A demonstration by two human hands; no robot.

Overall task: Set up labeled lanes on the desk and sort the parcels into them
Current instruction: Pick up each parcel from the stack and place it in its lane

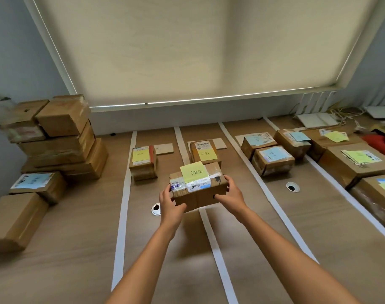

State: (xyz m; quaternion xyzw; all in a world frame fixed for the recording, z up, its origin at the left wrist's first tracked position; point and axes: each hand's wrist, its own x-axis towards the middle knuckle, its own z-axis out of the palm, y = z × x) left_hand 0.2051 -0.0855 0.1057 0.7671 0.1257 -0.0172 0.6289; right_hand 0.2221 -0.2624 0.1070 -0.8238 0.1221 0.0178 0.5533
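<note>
Box [199,189] held w/ both hands, left hand [170,201] and right hand [230,193] curled on its ends, above a tape strip [211,233].
Risk: set down straddling the strip, box lands btwn lanes on table [77,227]; the yellow note [193,172] could shift or peel.

Held parcel [200,189]: brown cardboard, yellow-green sticky note [194,172] with dark handwriting, white printed label [198,185] with a blue patch. Desk [66,249]: tan wood grain, split by white tape strips [120,227]. Left-lane box [143,163]: yellow note, red stripe. Far-right boxes [272,160]: light blue notes; rightmost ones yellow-green. Roller blind [198,47]: plain beige. Red item [380,143] at right edge.
</note>
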